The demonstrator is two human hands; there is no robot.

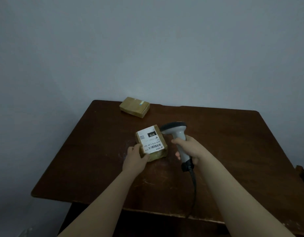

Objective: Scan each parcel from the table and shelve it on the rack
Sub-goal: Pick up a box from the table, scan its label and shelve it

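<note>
The head camera looks down on a dark brown wooden table that stands against a plain grey-blue wall. Near the middle of the table is a small brown cardboard parcel with a big white paper label on its top face. The label has black bars, a small square code and the number 010 on it. The parcel is tipped up a little, with the label facing the camera. I cannot tell if its bottom touches the table. The left hand holds the parcel at its 7 o'clock corner, with the thumb on top by the label and the fingers curled under the edge. At 3 o'clock from the parcel, just beside it, is a grey plastic hand scanner with a wide dark head. The head points at the parcel and is very close to its far right corner. The right hand is wrapped tight round the scanner's handle. A black cable runs from the bottom of the handle toward 6 o'clock and goes over the near edge of the table. At 11 o'clock from the held parcel, well apart from it, a second flat brown cardboard box lies at the far edge of the table, by the wall. It has a little bit of blue on its tape.
</note>
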